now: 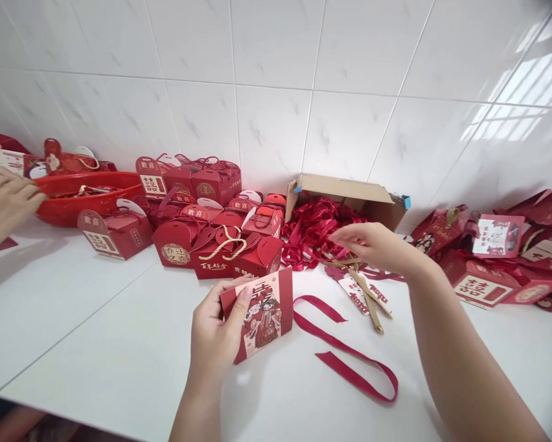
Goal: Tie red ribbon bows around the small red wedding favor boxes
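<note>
My left hand (218,322) grips a small red gift box (270,313) by its left side, thumb across the front. A cartoon figure in red robes is printed on the box's pale panel. My right hand (372,242) is held over the edge of a heap of dark red ribbons (319,221), fingers stretched out and nothing seen in them. That heap spills out of an open cardboard box (344,187). A cut length of red ribbon (349,350) lies curled on the white table, beside the gift box. Gold ribbon strips (370,298) and printed tags (355,293) lie below my right hand.
Several red gift boxes (215,184) stand grouped against the tiled wall, and more (482,279) are at the right. A red basin (91,215) holds small items I cannot make out. Another person's hand (6,199) reaches in at the far left.
</note>
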### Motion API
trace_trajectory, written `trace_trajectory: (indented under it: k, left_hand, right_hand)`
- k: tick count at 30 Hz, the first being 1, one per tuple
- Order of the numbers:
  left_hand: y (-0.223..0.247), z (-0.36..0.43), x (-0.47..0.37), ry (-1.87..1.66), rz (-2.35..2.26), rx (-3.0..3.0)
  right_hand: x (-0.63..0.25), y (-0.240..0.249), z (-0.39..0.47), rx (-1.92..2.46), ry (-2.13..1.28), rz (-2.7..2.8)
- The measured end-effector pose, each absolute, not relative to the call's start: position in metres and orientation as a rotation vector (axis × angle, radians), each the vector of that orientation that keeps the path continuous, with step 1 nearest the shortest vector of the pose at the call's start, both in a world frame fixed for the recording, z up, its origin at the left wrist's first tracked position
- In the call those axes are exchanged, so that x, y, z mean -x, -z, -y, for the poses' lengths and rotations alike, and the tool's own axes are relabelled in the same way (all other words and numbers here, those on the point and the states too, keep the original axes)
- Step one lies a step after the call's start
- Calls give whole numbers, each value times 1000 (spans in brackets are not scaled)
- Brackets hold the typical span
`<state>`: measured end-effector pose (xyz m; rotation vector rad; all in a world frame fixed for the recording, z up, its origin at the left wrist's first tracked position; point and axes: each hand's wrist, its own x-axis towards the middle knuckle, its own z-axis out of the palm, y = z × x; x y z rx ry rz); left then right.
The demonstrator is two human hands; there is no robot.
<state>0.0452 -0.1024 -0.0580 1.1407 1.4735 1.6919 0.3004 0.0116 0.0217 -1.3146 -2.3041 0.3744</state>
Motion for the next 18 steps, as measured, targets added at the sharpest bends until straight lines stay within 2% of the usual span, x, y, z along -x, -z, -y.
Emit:
trace_trajectory:
  k: [6,13,18]
  left_hand:
    - [56,102,-51,-1703,-1486,-1149]
    - [56,104,-52,-1680,-1490,-1125]
    - [56,103,-51,-1676,-1482,-1138]
  right_hand:
    - [-360,24,-51,1935,-284,2298]
    - [-327,70,-71,1822,-251,2359]
    - [-324,84,-78,1821,-243,2338]
